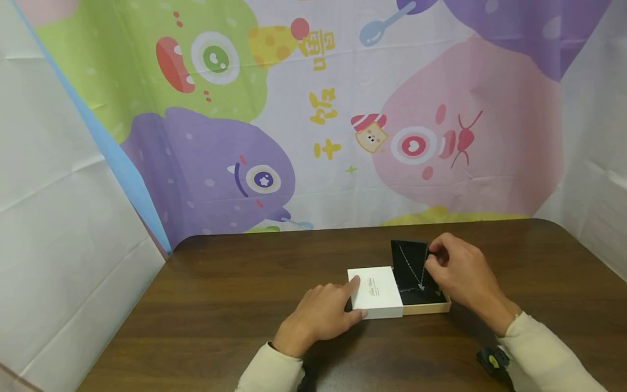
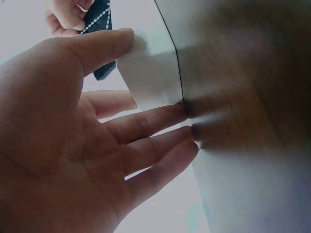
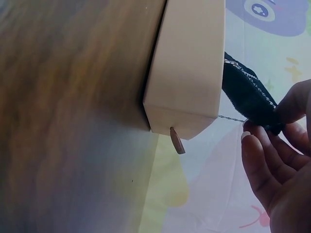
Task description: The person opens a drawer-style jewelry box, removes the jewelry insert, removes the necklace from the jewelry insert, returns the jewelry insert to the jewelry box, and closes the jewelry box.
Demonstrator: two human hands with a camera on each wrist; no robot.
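A jewelry box lies on the table, its white sleeve slid to the left of its tan drawer. My left hand holds the sleeve's left end, index finger on the top and thumb at the front corner; the other fingertips reach down to the tabletop in the left wrist view. Out of the drawer tilts a black padded insert carrying a silver necklace with a small pendant. My right hand pinches the insert's raised right corner, with chain close to the fingertips.
A brown ribbon tab sticks out of the drawer's end. The dark wooden table meets a cartoon-printed cloth at its back edge. White sheets hang at the left and right sides.
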